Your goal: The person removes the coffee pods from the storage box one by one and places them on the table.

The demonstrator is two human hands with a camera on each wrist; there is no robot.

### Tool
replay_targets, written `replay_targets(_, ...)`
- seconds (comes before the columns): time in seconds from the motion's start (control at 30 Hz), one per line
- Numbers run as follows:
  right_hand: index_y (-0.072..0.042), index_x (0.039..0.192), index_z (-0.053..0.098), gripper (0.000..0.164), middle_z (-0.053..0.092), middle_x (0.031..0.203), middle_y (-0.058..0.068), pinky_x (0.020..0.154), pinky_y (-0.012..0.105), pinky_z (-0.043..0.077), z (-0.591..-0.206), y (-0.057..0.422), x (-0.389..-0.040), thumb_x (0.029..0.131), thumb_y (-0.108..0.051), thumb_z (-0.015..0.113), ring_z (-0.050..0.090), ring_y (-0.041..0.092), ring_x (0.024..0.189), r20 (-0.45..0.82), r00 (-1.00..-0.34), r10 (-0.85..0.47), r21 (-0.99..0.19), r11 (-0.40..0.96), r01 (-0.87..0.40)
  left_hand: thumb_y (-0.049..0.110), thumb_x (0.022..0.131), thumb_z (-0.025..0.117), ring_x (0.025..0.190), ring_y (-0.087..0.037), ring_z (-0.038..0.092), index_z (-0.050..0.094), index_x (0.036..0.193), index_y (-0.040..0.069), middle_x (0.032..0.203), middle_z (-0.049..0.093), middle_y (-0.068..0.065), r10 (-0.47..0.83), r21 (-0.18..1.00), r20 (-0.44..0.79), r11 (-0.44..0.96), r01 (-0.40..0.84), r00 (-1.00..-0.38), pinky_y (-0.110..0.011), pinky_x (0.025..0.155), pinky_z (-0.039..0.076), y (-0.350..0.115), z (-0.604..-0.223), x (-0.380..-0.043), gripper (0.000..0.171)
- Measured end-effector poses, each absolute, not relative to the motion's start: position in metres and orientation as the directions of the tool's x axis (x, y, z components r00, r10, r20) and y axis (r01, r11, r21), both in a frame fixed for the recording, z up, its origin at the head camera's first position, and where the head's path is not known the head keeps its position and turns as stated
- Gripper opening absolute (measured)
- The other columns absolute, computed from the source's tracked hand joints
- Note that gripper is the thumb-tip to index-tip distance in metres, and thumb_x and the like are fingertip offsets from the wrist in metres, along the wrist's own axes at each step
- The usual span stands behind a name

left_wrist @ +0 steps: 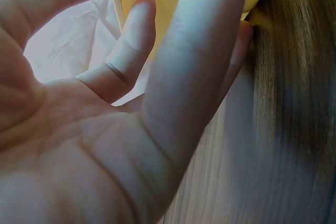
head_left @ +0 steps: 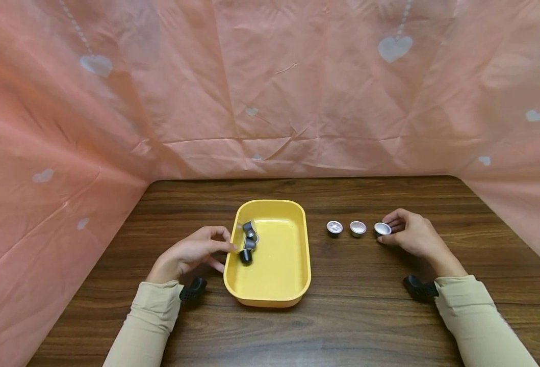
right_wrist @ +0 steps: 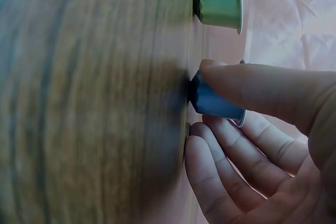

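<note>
My right hand [head_left: 412, 234] pinches a blue coffee capsule [right_wrist: 218, 100] between thumb and fingers. Its silver lid [head_left: 382, 229] faces up, and its narrow dark end is right at the table. Just left of it stands a green coffee capsule [right_wrist: 219, 7], also lid up, and beyond that another coffee capsule [head_left: 334, 228], the three in a row. At the left wall of a yellow tray [head_left: 270, 296], my left hand [head_left: 196, 251] grips the rim. Inside along that wall lie several dark and grey coffee capsules [head_left: 246, 257], tumbled together.
The tray stands on a dark wooden table [head_left: 352, 316], left of the row of capsules. Pink cloth [head_left: 274, 102] with pale hearts hangs behind the table and at both sides. Each wrist wears a black strap [head_left: 420, 288].
</note>
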State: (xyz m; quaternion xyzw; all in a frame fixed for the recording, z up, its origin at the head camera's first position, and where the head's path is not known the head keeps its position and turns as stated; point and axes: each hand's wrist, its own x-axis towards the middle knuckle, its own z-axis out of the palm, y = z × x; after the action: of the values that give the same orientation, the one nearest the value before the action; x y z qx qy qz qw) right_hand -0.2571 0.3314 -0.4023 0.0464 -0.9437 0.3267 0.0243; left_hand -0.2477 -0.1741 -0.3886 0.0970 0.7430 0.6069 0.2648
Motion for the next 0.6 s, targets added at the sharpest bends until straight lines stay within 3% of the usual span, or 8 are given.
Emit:
replay_targets(0.17, -0.002, 0.117, 0.069, 0.048, 0.076, 0.113, 0.018, 0.073, 0.016, 0.049, -0.404, 0.331, -0.258, 0.082, -0.023, 0.094, 0.069, 0.015, 0.095, 0.081, -0.994, -0.068, -0.607, 0.788, -0.103, 0.007, 0.099, 0.070, 0.090, -0.020, 0.071, 0.055, 0.095, 0.006, 0.101, 0.061, -0.007, 0.461, 0.952, -0.278, 0.250, -0.178, -0.843, -0.040, 0.073, 0.070, -0.174, -0.389, -0.247, 0.016)
replay_targets(0.43, -0.001, 0.122, 0.067, 0.058, 0.076, 0.117, 0.020, 0.074, 0.016, 0.050, -0.401, 0.331, -0.257, 0.081, -0.029, 0.096, 0.072, 0.028, 0.104, 0.073, -0.994, -0.075, -0.603, 0.791, -0.104, 0.007, 0.099, 0.070, 0.091, -0.019, 0.071, 0.055, 0.095, 0.006, 0.102, 0.062, -0.007, 0.464, 0.951, -0.278, 0.254, -0.174, -0.841, -0.041, 0.074, 0.070, -0.174, -0.388, -0.247, 0.015)
replay_targets(0.6, -0.001, 0.127, 0.068, 0.055, 0.077, 0.120, 0.019, 0.075, 0.014, 0.052, -0.391, 0.334, -0.254, 0.085, -0.027, 0.092, 0.073, 0.020, 0.101, 0.080, -0.994, -0.077, -0.614, 0.782, -0.110, 0.007, 0.099, 0.070, 0.091, -0.019, 0.070, 0.055, 0.095, 0.006, 0.102, 0.062, -0.007, 0.463, 0.950, -0.281, 0.256, -0.177, -0.841, -0.041, 0.074, 0.070, -0.174, -0.388, -0.247, 0.015)
